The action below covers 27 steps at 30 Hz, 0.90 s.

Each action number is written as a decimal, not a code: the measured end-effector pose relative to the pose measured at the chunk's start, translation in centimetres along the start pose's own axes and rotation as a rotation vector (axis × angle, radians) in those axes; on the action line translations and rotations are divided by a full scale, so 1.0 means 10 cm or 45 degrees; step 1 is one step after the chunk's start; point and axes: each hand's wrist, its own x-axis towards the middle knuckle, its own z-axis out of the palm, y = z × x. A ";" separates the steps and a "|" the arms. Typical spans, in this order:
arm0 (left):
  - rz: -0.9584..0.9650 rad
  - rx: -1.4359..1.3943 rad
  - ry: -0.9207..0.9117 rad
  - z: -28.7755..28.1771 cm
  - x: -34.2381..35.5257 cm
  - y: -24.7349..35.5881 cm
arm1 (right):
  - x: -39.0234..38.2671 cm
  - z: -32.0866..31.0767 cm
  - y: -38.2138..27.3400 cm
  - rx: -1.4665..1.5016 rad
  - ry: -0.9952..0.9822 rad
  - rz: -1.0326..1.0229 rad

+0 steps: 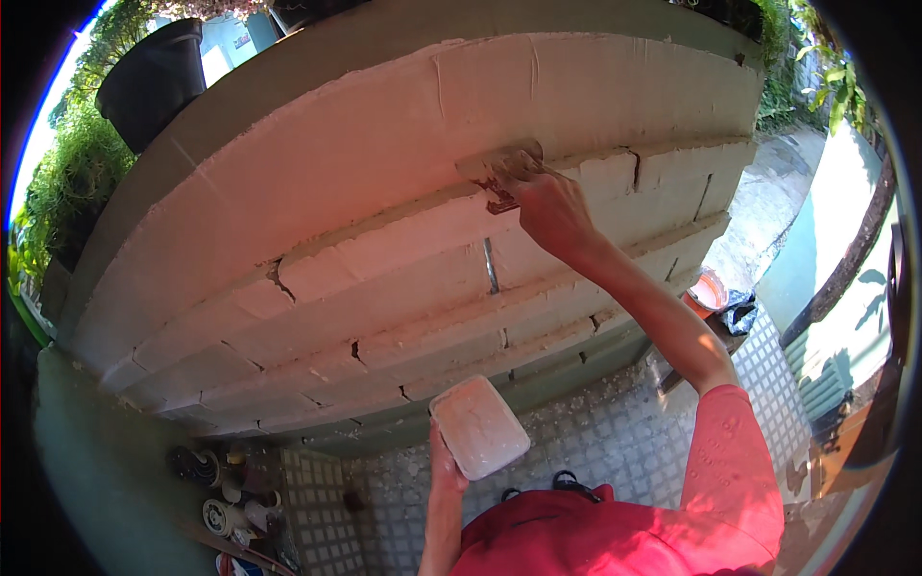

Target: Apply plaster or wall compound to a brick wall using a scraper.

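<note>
While the right hand (552,197) grips a plastering trowel (477,165), its fingers wrapped around the handle, the left hand (446,464) grasps a pale, round-cornered rectangular tray (479,428) by its left side, near the person's body. The trowel's grey blade lies at the plastered wall (317,206), just above the uppermost of several stepped ledges; whether the whole blade touches the surface cannot be told. The right arm reaches out long, almost straight, across the lower courses, and the tray sits well apart from the trowel, with wall and ledges showing between them.

To the left of the blade a broad, smooth stretch of wall runs on, giving sideways room along the ledge, whose rim is ragged and cut by dark vertical gaps. Above, the pale coat ends in an uneven edge against a darker, bare band, on top of which stands a black plant pot (154,82) beside green foliage (86,178). Below the ledges, a tiled floor (595,437) spreads around the person's feet. An orange bucket (706,294) stands near the wall's right end, next to a dark plastic bag (739,314); assorted containers (224,516) crowd the lower left corner.
</note>
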 end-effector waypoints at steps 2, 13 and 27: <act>-0.001 -0.005 0.003 0.01 0.00 0.01 | 0.06 -0.09 0.02 -0.038 0.157 -0.074; 0.029 -0.071 0.007 0.00 -0.02 0.04 | 0.14 0.03 0.27 -0.087 0.367 -0.198; 0.078 -0.035 0.054 0.00 -0.01 0.06 | 0.34 -0.12 0.85 -0.101 0.392 -0.059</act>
